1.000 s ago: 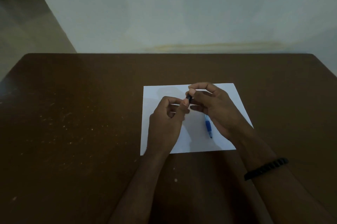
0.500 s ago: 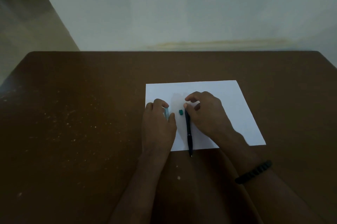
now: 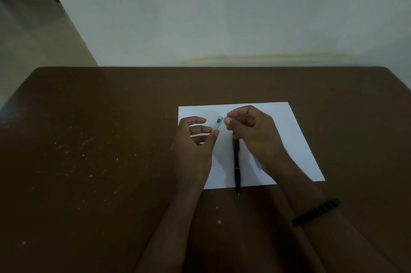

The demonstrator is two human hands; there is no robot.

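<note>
My left hand (image 3: 193,152) pinches the lower end of a small clear tube (image 3: 217,125) between thumb and fingers, and the tube has a green piece at its upper end. My right hand (image 3: 255,135) hovers just right of the tube's top with thumb and forefinger pressed together and the other fingers curled. Whether anything is between those fingertips is too small to tell. A black pen (image 3: 236,161) lies lengthwise on a white sheet of paper (image 3: 295,139), its upper end hidden under my right hand and its tip just past the sheet's near edge.
The paper lies on a dark brown table (image 3: 100,150) with pale specks on its left half. A pale wall rises behind the far edge. A black band (image 3: 315,212) circles my right wrist.
Both hands lifted off the paper. The left hand raised the clear tube. The small green piece that lay on the sheet is gone from there, and green now shows at the tube's top.
</note>
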